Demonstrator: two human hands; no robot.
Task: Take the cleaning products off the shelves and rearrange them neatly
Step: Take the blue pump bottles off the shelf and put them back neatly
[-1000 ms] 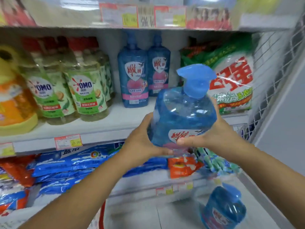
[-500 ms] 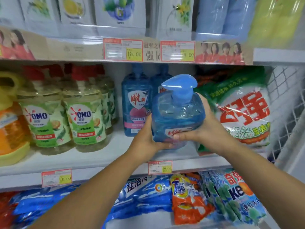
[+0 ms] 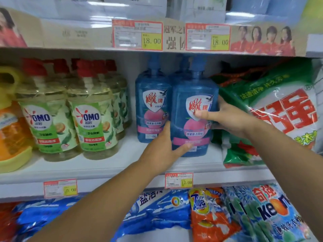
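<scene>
A blue pump bottle of dish soap (image 3: 194,95) stands upright on the middle shelf (image 3: 108,165), its red-and-pink label facing me. My left hand (image 3: 164,151) grips its lower left side, thumb across the bottom of the label. My right hand (image 3: 225,117) holds its right side, thumb pressed on the label's middle. A matching blue bottle (image 3: 152,102) stands just to its left, touching or nearly so. Another blue pump top shows behind them.
Green-labelled OMO bottles (image 3: 87,119) with red caps fill the shelf's left. A yellow-orange jug (image 3: 10,130) is at the far left. A big green-and-white detergent bag (image 3: 276,110) leans at the right. Bagged powders lie on the shelf below (image 3: 209,212).
Both hands carried the blue bottle up and forward from in front of the shelf and set it upright on the middle shelf next to the matching bottle.
</scene>
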